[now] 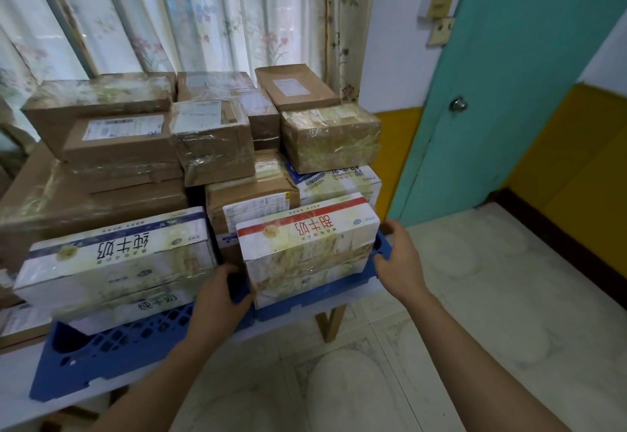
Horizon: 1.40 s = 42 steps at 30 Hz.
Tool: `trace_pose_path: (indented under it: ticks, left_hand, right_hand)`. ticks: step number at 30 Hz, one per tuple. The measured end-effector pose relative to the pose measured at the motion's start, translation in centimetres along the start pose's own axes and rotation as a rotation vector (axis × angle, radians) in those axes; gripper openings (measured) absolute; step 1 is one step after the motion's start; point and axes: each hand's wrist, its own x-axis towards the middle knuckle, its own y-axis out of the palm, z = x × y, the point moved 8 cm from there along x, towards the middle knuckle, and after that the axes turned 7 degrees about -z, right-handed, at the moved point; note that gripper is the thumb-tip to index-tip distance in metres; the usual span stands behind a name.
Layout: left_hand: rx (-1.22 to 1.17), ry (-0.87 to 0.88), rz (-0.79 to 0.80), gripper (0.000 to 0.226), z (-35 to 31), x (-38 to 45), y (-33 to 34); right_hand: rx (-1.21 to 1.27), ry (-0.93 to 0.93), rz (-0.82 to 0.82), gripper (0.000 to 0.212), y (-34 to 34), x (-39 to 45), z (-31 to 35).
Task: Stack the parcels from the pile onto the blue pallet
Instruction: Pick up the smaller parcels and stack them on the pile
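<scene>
Red-striped white parcel (307,250) sits at blue pallet (135,340) front right corner, long axis across us. Our left hand (220,299) touches its near-left end, fingers loose; right hand (402,258) curls beside right end, gripping nothing. Both equally near.

Taped brown and white parcels (210,146) stacked in layers on the blue pallet (135,340).
</scene>
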Motion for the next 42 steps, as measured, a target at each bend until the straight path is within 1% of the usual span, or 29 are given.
trace_pose_path:
  ticks: [3, 5, 8, 11, 15, 19, 21, 23, 26, 29, 31, 33, 35, 38, 42]
  left_hand:
    - [0.15, 0.13, 0.0, 0.058, -1.7, 0.1, -4.1]
    - [0.219, 0.214, -0.042, 0.051, -2.4, -0.3, -7.4]
    - [0.296, 0.298, -0.095, 0.047, -2.2, -1.1, -12.2]
    - [0.313, 0.298, -0.168, 0.048, 0.2, -2.3, -16.9]
    - [0.322, 0.212, -0.292, 0.053, 6.4, -4.2, -24.3]
    - [0.325, 0.103, -0.422, 0.063, 15.1, -7.0, -32.8]
    - [0.373, 0.021, -0.44, 0.069, 20.8, -9.4, -37.6]
    - [0.429, -0.007, -0.423, 0.074, 24.7, -11.2, -40.5]
    - [0.452, -0.106, -0.477, 0.085, 33.2, -15.4, -47.2]
    - [0.402, -0.297, -0.531, 0.078, 39.7, -19.6, -53.0]
    - [0.343, -0.367, -0.559, 0.077, 42.7, -21.8, -56.2]
    - [0.288, -0.424, -0.627, 0.076, 45.4, -23.0, -59.6]
    - [0.267, -0.465, -0.694, 0.073, 48.1, -23.7, -62.2]
    - [0.233, -0.513, -0.724, 0.072, 51.7, -23.2, -64.1]
    - [0.195, -0.499, -0.668, 0.072, 56.1, -19.6, -64.6]
  right_hand:
    - [-0.234, -0.253, 0.063, 0.076, 0.3, 0.3, 4.4]
    - [-0.358, -0.331, 0.13, 0.082, 1.9, 0.2, 7.3]
    - [-0.352, -0.403, 0.228, 0.083, 5.7, -0.8, 11.6]
    - [-0.287, -0.447, 0.287, 0.083, 9.6, -3.2, 16.0]
    - [-0.227, -0.524, 0.346, 0.079, 15.2, -7.2, 22.0]
    - [-0.162, -0.641, 0.38, 0.078, 21.7, -12.2, 29.8]
    - [-0.136, -0.666, 0.423, 0.078, 26.0, -16.3, 34.3]
    - [-0.088, -0.682, 0.46, 0.078, 28.9, -19.7, 37.1]
    - [-0.028, -0.767, 0.555, 0.077, 36.4, -27.5, 42.8]
    - [-0.017, -0.754, 0.686, 0.077, 43.5, -34.6, 46.4]
    - [-0.019, -0.759, 0.764, 0.078, 47.3, -38.8, 48.6]
    - [-0.016, -0.812, 0.818, 0.079, 50.7, -42.1, 51.2]
    - [-0.013, -0.841, 0.852, 0.078, 53.9, -44.2, 53.6]
    - [-0.02, -0.822, 0.913, 0.076, 58.9, -46.1, 55.7]
    - [-0.018, -0.733, 0.94, 0.072, 66.1, -46.6, 56.8]
